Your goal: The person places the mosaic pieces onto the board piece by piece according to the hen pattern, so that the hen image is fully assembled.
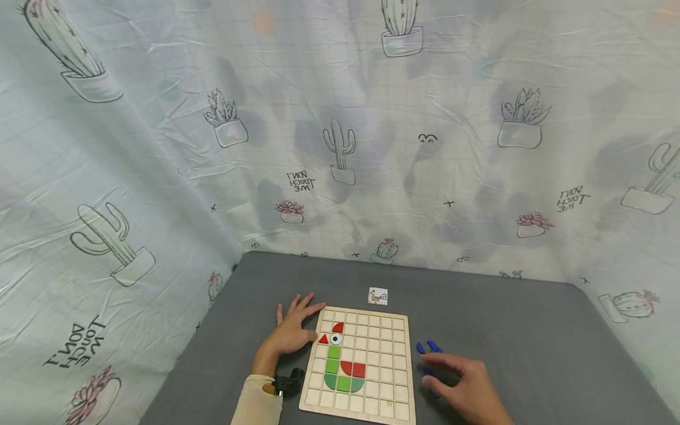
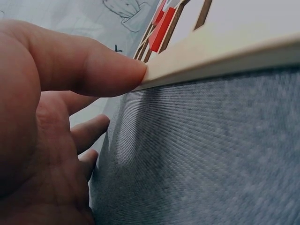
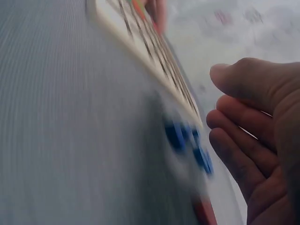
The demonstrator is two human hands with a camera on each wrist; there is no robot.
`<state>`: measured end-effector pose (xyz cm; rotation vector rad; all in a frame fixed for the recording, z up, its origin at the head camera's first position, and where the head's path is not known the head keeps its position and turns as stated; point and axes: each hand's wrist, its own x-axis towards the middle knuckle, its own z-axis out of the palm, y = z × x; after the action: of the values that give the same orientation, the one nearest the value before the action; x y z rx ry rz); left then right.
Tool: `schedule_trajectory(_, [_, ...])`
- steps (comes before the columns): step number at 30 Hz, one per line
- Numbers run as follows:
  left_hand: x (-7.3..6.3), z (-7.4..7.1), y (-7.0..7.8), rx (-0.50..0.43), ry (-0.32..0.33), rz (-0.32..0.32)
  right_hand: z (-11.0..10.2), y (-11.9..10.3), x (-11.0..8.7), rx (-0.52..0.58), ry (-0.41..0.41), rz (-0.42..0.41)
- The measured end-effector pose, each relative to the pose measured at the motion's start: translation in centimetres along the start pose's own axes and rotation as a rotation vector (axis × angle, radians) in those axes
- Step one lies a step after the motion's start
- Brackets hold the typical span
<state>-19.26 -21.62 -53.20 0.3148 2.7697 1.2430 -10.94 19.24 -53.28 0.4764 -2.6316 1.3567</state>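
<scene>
A wooden grid board (image 1: 386,360) lies on the grey table. Set in its cells are a red triangle (image 1: 323,339), an eye piece (image 1: 336,339), several green squares (image 1: 332,366), dark green rounded pieces (image 1: 358,385) and a red square (image 1: 358,370) beside a red rounded piece (image 1: 346,368). My left hand (image 1: 289,333) rests at the board's left side, fingers spread, its thumb (image 2: 117,70) touching the edge. Right of the board, my right hand (image 1: 467,383) hovers by small blue pieces (image 1: 431,346), thumb and fingers apart with nothing between them. It partly hides some pieces.
A small picture card (image 1: 378,296) lies beyond the board's far edge. Behind the table hangs a pale curtain (image 1: 372,218) printed with cacti. A blurred red piece (image 3: 204,211) shows low in the right wrist view.
</scene>
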Motion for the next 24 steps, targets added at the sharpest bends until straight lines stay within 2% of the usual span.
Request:
schedule_trajectory(4, [0.0, 0.0, 0.0, 0.002, -0.003, -0.003, -2.6, 1.1, -1.5, -0.086, 0.065, 0.098])
schedule_trajectory(7, [0.0, 0.0, 0.0, 0.003, -0.001, 0.000, -4.0, 1.7, -2.5, -0.144, 0.103, 0.141])
schedule_trajectory(15, [0.0, -0.1, -0.3, 0.001, -0.003, 0.006, -5.2, 2.2, -3.8, -0.241, 0.102, 0.194])
schedule_trajectory(19, [0.1, 0.0, -0.5, 0.001, -0.005, 0.006, -4.8, 2.5, -3.8, -0.252, 0.086, 0.179])
schedule_trajectory(24, [0.1, 0.1, -0.5, -0.004, -0.005, 0.012, -4.0, 3.3, -3.9, -0.212, 0.091, 0.058])
